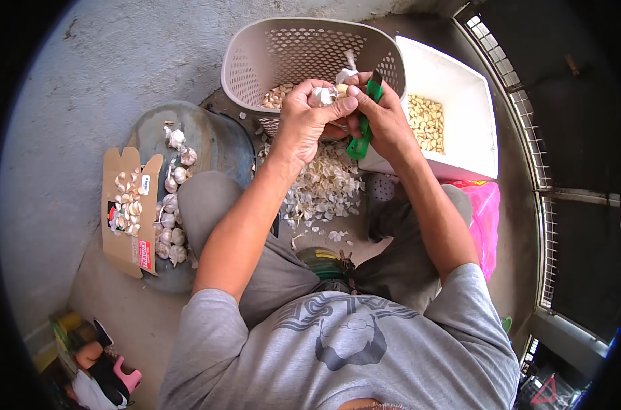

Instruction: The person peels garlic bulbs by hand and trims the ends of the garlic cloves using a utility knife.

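Garlic [322,97] is resting in the curled left hand [305,117] over the far basket [245,78], the right hand [387,121] is clutching a green-handled knife [362,140], and skins [324,184] are littering the nearer floor [293,240]

It looked like a makeshift food-preparation corner (whether of a home or a small business was unclear), with a rough wall [58,102] at upper left, a metal grille [548,246] down the right, and garlic skins [320,188] littering the floor [129,301] below a basket [245,68] at upper centre.
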A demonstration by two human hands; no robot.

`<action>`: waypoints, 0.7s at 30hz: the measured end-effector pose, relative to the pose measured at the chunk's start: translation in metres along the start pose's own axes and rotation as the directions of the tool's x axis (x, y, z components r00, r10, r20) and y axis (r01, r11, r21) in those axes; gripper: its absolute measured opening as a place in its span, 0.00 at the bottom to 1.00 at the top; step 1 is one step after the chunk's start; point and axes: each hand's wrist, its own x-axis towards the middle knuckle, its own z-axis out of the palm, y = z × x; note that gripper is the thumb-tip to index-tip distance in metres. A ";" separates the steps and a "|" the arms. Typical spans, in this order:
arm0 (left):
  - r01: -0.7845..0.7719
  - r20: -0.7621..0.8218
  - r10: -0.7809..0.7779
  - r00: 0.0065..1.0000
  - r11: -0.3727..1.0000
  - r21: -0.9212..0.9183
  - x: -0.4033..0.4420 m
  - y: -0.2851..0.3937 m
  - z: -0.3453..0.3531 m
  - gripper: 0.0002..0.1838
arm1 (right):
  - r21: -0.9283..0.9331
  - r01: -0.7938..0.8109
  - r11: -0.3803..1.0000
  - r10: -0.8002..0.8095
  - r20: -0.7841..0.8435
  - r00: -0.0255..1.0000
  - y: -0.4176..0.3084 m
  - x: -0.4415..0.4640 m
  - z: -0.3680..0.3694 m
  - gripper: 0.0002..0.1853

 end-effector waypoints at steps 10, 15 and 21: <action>-0.133 0.166 0.094 0.982 0.962 0.239 0.001 0.013 -0.013 0.21 | -0.385 -0.009 0.923 0.079 0.166 0.983 -0.017 0.001 -0.013 0.14; -0.091 0.125 0.058 0.990 0.959 0.269 0.000 0.009 -0.011 0.20 | -0.576 0.091 0.813 -0.035 0.108 0.994 -0.005 0.006 -0.012 0.15; 0.003 -0.063 0.000 0.998 0.999 0.052 -0.001 -0.003 0.003 0.24 | -0.541 0.225 0.810 -0.265 0.003 0.964 0.017 0.007 0.003 0.15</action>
